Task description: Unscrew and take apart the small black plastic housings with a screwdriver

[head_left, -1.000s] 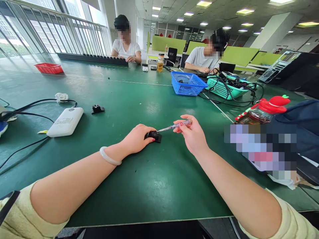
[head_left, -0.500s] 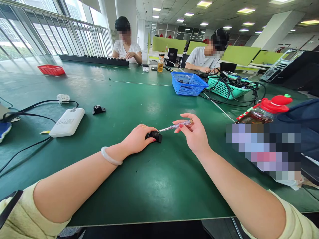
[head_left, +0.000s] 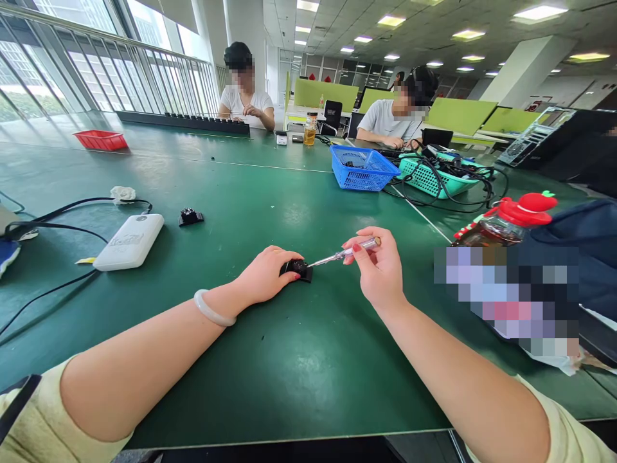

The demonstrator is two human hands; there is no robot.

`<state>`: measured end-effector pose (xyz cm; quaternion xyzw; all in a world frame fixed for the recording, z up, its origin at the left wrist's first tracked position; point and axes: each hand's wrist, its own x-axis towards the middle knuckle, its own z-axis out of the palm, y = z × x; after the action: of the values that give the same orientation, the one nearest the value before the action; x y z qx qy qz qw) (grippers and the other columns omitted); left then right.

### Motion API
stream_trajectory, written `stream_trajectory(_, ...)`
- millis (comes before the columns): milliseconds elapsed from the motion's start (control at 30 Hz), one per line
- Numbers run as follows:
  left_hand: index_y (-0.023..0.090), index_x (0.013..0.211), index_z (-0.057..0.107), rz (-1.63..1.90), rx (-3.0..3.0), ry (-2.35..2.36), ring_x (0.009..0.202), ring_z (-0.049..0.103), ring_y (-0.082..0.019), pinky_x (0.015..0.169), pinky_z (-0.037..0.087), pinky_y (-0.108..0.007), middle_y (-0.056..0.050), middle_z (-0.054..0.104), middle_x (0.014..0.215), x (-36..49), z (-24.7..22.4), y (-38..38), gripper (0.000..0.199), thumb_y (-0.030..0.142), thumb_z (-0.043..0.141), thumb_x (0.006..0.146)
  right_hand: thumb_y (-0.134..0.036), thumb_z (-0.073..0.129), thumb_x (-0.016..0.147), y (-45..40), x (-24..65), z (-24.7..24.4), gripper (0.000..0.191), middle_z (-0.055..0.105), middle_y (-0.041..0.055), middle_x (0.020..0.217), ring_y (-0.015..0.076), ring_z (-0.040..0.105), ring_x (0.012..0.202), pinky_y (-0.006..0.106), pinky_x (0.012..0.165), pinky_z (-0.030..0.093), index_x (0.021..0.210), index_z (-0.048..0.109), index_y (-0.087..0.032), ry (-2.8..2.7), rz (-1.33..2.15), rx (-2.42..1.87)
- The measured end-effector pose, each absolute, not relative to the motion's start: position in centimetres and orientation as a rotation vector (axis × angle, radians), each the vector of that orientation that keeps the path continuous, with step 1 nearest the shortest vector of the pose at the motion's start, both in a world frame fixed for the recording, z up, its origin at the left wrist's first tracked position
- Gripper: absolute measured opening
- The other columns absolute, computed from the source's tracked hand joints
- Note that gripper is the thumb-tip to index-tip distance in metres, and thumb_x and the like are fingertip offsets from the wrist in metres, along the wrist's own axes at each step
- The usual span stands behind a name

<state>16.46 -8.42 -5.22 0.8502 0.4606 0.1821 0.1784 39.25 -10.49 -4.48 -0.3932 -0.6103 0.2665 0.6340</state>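
My left hand is closed on a small black part lying on the green table, thumb at its near side and fingers over its far side. What exactly the part is, I cannot make out. In my right hand is a slim screwdriver with a clear, purplish handle, pinched between thumb and fingers. Its shaft slopes down to the left, and the tip meets the right side of the black part. A similar black piece lies apart, farther back on the left.
A white power bank with black cables lies left. Blue and teal baskets, the latter piled with cables, stand back right. A red-lidded bottle is on the right. A red tray sits far left. Two people sit across the table.
The screwdriver's handle end has shifted slightly right, and my right fingers have curled in more around it. My left hand still holds the black part. The camera view has tilted up slightly.
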Motion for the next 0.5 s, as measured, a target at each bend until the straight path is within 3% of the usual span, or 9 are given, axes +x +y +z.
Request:
stream_trajectory(200,0.023,0.122,0.066,0.524,2.416,1.293,0.112,0.057,-0.029,0.101,0.045,-0.045,-0.005,0.071,0.113,16.34,-5.37,-8.29,0.034,0.035,0.057,0.090,-0.050,0.063,0.090,-10.16,39.41,-4.70,0.030,0.069,-0.0006,0.083,0.0133,0.063,0.062,0.034,0.066,0.055,0.102,0.052,-0.024,-1.416,0.632,-0.909)
stream_trajectory(500,0.022,0.122,0.066,0.511,2.419,1.310,0.111,0.057,-0.028,0.101,0.045,-0.044,-0.006,0.071,0.112,16.47,-5.19,-8.37,0.034,0.033,0.058,0.090,-0.049,0.071,0.084,-10.29,39.17,-4.29,0.032,0.068,-0.0014,0.080,0.0122,0.063,0.060,0.032,0.064,0.056,0.088,0.051,-0.024,-1.375,0.714,-0.897)
